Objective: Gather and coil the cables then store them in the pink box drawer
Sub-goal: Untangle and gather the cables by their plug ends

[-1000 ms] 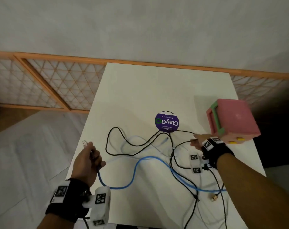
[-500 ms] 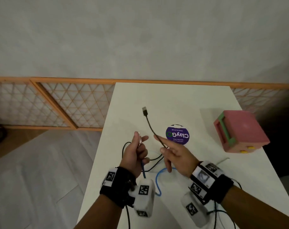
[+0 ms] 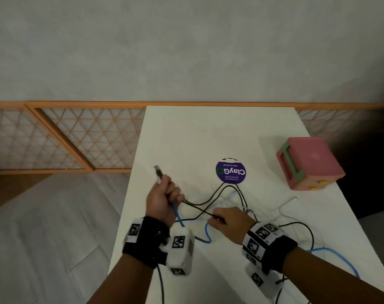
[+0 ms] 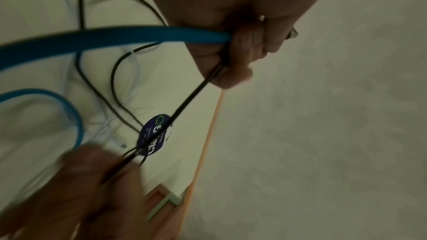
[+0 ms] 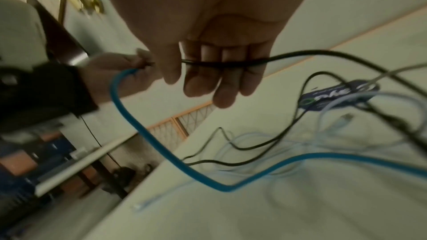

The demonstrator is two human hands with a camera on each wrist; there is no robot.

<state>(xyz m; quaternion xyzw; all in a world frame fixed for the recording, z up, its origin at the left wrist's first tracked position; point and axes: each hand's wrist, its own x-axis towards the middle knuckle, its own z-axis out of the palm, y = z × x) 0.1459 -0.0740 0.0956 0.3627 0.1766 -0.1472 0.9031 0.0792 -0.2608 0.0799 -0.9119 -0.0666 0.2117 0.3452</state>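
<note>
My left hand [image 3: 164, 194] grips a blue cable [image 3: 177, 213] and a black cable [image 3: 199, 210] in one fist above the table's left part. A USB plug [image 3: 158, 172] sticks up out of that fist. The left wrist view has the left hand [image 4: 240, 57] closed round the blue cable [image 4: 115, 37] and the black cable [image 4: 189, 101]. My right hand [image 3: 228, 218] pinches the black cable a short way to the right. In the right wrist view the black cable [image 5: 300, 54] lies across the right hand [image 5: 208, 72] under the thumb. The pink box [image 3: 307, 163] stands at the table's right edge.
A round purple sticker [image 3: 230, 172] lies mid-table. Loose black loops, a pale thin cable [image 3: 287, 202] and more of the blue cable [image 3: 331, 251] trail across the white table [image 3: 208, 132] toward the near right. A lattice screen [image 3: 88, 137] and floor lie past the left edge.
Both hands came together from far apart. The black cable's plug end passed into my left fist beside the blue cable, and my right hand slid down the black cable to the right.
</note>
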